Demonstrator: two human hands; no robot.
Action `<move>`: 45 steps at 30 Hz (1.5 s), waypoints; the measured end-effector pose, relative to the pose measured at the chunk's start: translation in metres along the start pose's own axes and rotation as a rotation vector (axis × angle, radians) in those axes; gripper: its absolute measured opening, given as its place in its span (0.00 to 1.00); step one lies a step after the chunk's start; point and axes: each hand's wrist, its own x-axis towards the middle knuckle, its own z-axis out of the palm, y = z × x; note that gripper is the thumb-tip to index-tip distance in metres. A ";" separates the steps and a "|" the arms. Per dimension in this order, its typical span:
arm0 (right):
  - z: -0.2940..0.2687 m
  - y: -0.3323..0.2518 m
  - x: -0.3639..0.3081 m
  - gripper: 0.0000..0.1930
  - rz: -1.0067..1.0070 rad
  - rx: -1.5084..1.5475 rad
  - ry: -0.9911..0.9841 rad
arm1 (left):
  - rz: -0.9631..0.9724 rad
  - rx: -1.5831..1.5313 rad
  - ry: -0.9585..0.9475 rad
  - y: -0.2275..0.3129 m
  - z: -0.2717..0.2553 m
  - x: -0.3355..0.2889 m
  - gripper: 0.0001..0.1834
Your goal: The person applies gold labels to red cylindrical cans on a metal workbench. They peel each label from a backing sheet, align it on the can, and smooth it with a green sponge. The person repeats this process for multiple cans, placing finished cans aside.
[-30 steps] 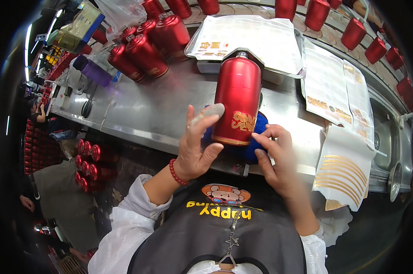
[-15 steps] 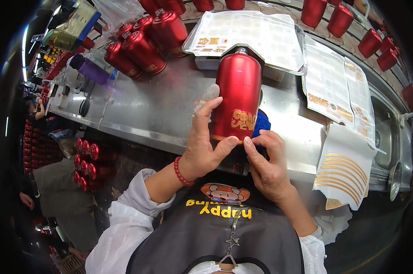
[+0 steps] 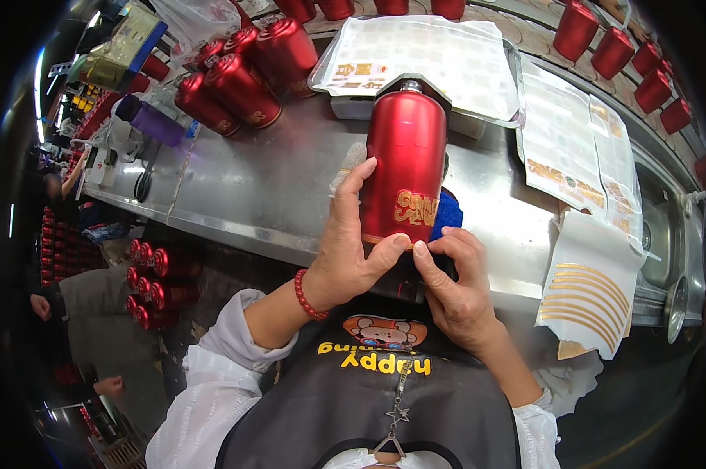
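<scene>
A glossy red bottle [image 3: 406,148] lies in front of me, its silver neck against a dark angled rest [image 3: 439,95] and its base toward me. Gold raised lettering sits low on its side, and a thin gold strip [image 3: 380,239] runs along the base edge. My left hand [image 3: 345,254] is wrapped round the bottle's left side, thumb on the strip. One of its fingers wears a pale cover. At the base's right, my right hand [image 3: 458,277] is closed, its thumb tip pressing the strip's end; its fingertips are partly hidden. Beside them is a blue cloth [image 3: 448,216].
Several red bottles [image 3: 243,86] and a purple bottle [image 3: 153,121] stand at left on the metal table [image 3: 267,172]. A tray [image 3: 517,86] bears decal sheets [image 3: 423,47]. Gold strips [image 3: 583,289] lie on backing paper at right. Red bottles [image 3: 575,31] stand on the far conveyor.
My hands and the bottle have barely shifted; the gold lettering sits slightly further left. Bottles on the far conveyor have moved along to the right. A person's hand at far left has moved.
</scene>
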 end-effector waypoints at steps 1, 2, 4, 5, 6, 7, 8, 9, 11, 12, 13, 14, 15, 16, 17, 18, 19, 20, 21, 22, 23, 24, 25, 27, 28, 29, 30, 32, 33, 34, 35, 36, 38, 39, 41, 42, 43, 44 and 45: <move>-0.001 0.000 0.001 0.34 -0.002 -0.001 -0.001 | 0.018 0.019 -0.008 0.000 -0.001 0.001 0.48; -0.001 0.000 0.001 0.34 -0.004 -0.001 -0.002 | 0.037 0.039 -0.017 -0.001 -0.002 0.001 0.49; -0.002 0.000 0.001 0.35 0.000 0.012 -0.006 | 0.001 -0.109 0.001 -0.002 -0.004 0.001 0.49; -0.002 0.001 -0.001 0.35 0.005 0.025 -0.009 | -0.053 -0.275 0.026 -0.003 -0.004 0.000 0.49; -0.001 0.001 -0.002 0.36 0.011 0.039 -0.012 | -0.107 -0.441 0.052 -0.003 -0.004 -0.001 0.49; -0.001 0.001 -0.002 0.36 0.009 0.033 -0.006 | -0.082 -0.353 0.022 -0.002 -0.005 -0.001 0.49; 0.000 0.002 -0.002 0.35 0.007 0.027 0.001 | -0.058 -0.264 -0.008 -0.001 -0.006 -0.001 0.48; 0.000 0.002 -0.001 0.35 0.005 0.021 0.007 | -0.033 -0.176 -0.037 0.000 -0.007 -0.001 0.48; 0.000 0.001 -0.001 0.35 0.000 0.020 0.002 | -0.026 -0.151 -0.020 -0.004 -0.005 -0.003 0.48; 0.000 0.000 0.000 0.35 -0.003 0.019 0.000 | -0.022 -0.139 -0.011 -0.005 -0.004 -0.003 0.47; 0.000 0.000 0.000 0.35 -0.003 0.018 0.002 | -0.015 -0.087 -0.009 -0.004 -0.004 -0.003 0.47; 0.000 0.000 0.000 0.35 -0.004 0.016 0.004 | -0.008 -0.034 -0.007 -0.002 -0.004 -0.002 0.47; 0.000 0.000 0.000 0.35 -0.005 0.013 0.006 | -0.001 0.018 -0.005 0.000 -0.003 -0.002 0.48; 0.000 0.000 0.000 0.35 -0.003 0.021 0.002 | 0.003 0.047 0.000 0.000 -0.002 -0.002 0.48; 0.000 0.000 -0.001 0.35 -0.002 0.028 -0.002 | 0.006 0.075 0.005 -0.001 -0.001 -0.002 0.48; 0.000 0.000 -0.001 0.35 0.000 0.035 -0.006 | 0.010 0.103 0.010 -0.001 0.000 -0.002 0.48; -0.001 0.000 -0.001 0.35 -0.001 0.035 -0.010 | -0.009 0.022 0.013 -0.002 0.001 -0.002 0.48; -0.001 0.000 -0.001 0.35 -0.003 0.034 -0.014 | -0.028 -0.059 0.017 -0.003 0.001 -0.003 0.49; -0.002 0.000 -0.001 0.35 -0.005 0.032 -0.018 | -0.046 -0.140 0.021 -0.004 0.002 -0.003 0.49; -0.001 0.000 -0.001 0.35 -0.007 0.025 -0.011 | -0.040 -0.134 0.020 -0.003 0.001 -0.003 0.49; -0.001 0.000 0.000 0.36 -0.010 0.017 -0.004 | -0.034 -0.128 0.020 -0.002 0.001 -0.003 0.49; -0.001 -0.001 0.000 0.36 -0.013 0.010 0.003 | -0.028 -0.122 0.019 -0.001 0.001 -0.003 0.49; -0.001 -0.001 0.000 0.36 -0.010 0.007 0.002 | -0.027 -0.076 0.018 -0.001 0.001 -0.003 0.49; 0.000 0.000 -0.001 0.36 -0.004 0.002 0.000 | -0.024 0.016 0.016 0.000 0.002 -0.003 0.49; 0.000 0.000 -0.001 0.36 -0.004 0.004 0.000 | -0.015 0.014 0.014 -0.001 0.002 -0.003 0.49; 0.000 0.000 -0.001 0.36 -0.003 0.005 -0.001 | -0.007 0.012 0.011 -0.003 0.002 -0.003 0.49; 0.000 0.000 -0.001 0.36 -0.002 0.006 -0.001 | 0.002 0.010 0.009 -0.004 0.002 -0.003 0.48; 0.000 0.000 -0.001 0.36 -0.005 0.008 -0.001 | -0.058 -0.277 0.029 -0.001 0.001 -0.003 0.48; 0.000 0.000 -0.001 0.37 -0.007 0.009 -0.001 | -0.089 -0.420 0.039 -0.001 0.001 -0.003 0.48; 0.000 0.000 -0.002 0.37 -0.006 0.009 -0.001 | -0.081 -0.365 0.022 -0.007 -0.003 -0.005 0.47; -0.001 0.000 -0.002 0.37 -0.005 0.009 -0.001 | -0.082 -0.340 0.014 -0.010 -0.004 -0.006 0.47; -0.001 0.000 -0.002 0.37 -0.005 0.010 -0.001 | -0.082 -0.315 0.007 -0.012 -0.004 -0.006 0.47; 0.000 0.000 -0.001 0.37 -0.004 0.012 0.000 | -0.085 -0.266 0.001 -0.012 -0.005 -0.006 0.47; 0.000 0.000 -0.001 0.37 -0.004 0.013 0.000 | -0.087 -0.243 -0.001 -0.010 -0.004 -0.005 0.47; 0.001 0.001 -0.001 0.37 -0.001 0.020 0.003 | -0.075 -0.213 0.015 -0.008 -0.002 -0.004 0.46; 0.001 0.001 -0.001 0.37 0.001 0.024 0.003 | -0.062 -0.206 0.031 -0.006 -0.001 -0.004 0.45; 0.001 0.000 -0.002 0.37 0.005 0.024 0.000 | -0.050 -0.197 0.047 -0.005 -0.001 -0.005 0.43; 0.000 0.000 -0.002 0.36 0.008 0.025 0.000 | -0.008 -0.216 0.102 -0.009 -0.001 -0.011 0.41; 0.000 0.000 -0.001 0.36 0.012 0.026 0.000 | 0.033 -0.235 0.156 -0.018 -0.001 -0.024 0.38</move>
